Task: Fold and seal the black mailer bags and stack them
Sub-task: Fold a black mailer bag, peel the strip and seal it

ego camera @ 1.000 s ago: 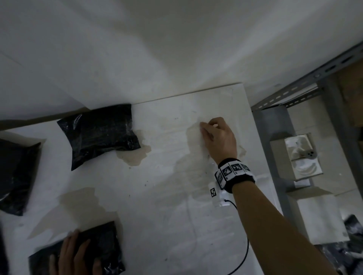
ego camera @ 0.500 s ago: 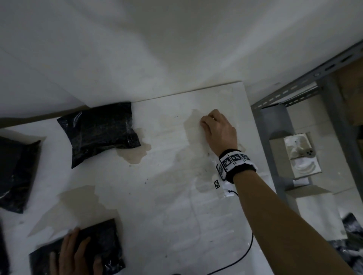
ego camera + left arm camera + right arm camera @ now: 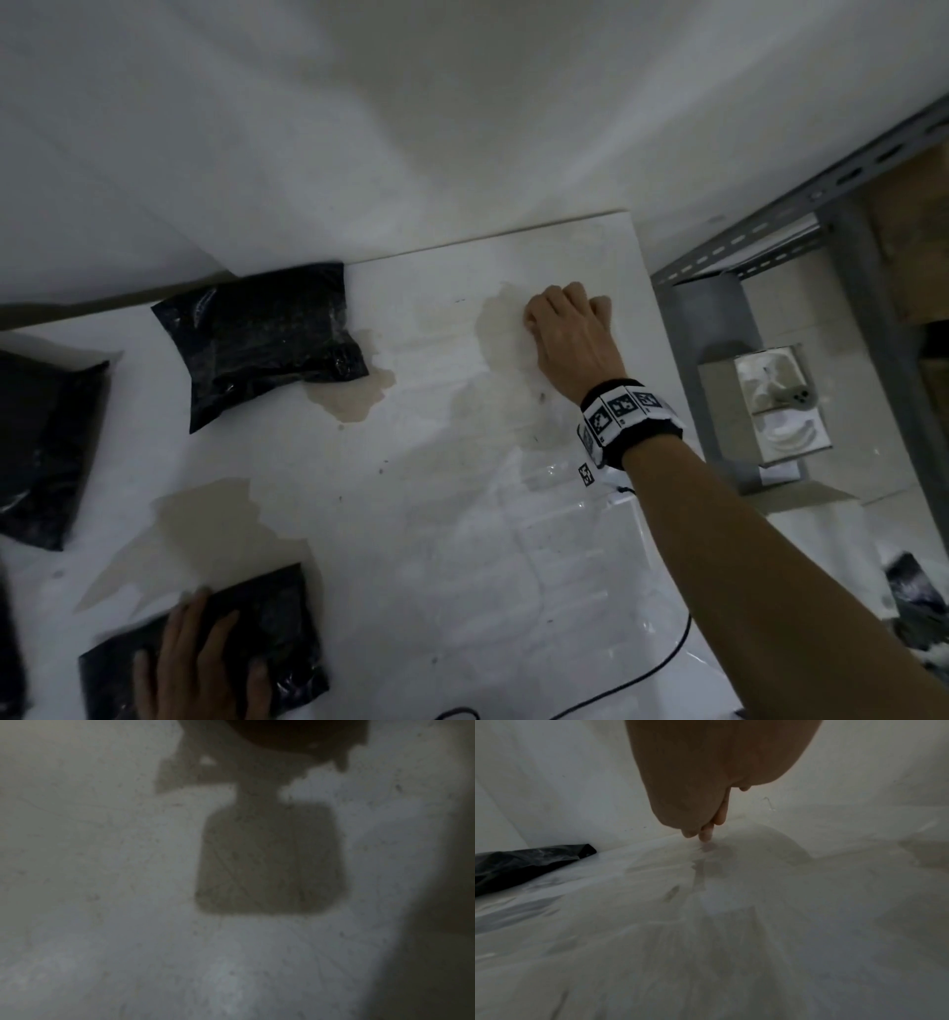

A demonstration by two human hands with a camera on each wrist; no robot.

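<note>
My left hand (image 3: 197, 663) lies flat, fingers straight, on the near black mailer bag (image 3: 277, 616), its long axis running left-right. My right hand (image 3: 570, 334), fingers curled, fingertips (image 3: 706, 835) touching the stained white table (image 3: 436, 539) by the wall (image 3: 411, 128).

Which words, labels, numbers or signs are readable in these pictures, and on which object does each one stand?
No words or numbers can be read.
Black-and-white square marker codes on the black wristband of the right hand: patterns only, no text.
One small square marker tag under the wrist: pattern only.
Black plastic mailer bags: no print visible.
</note>
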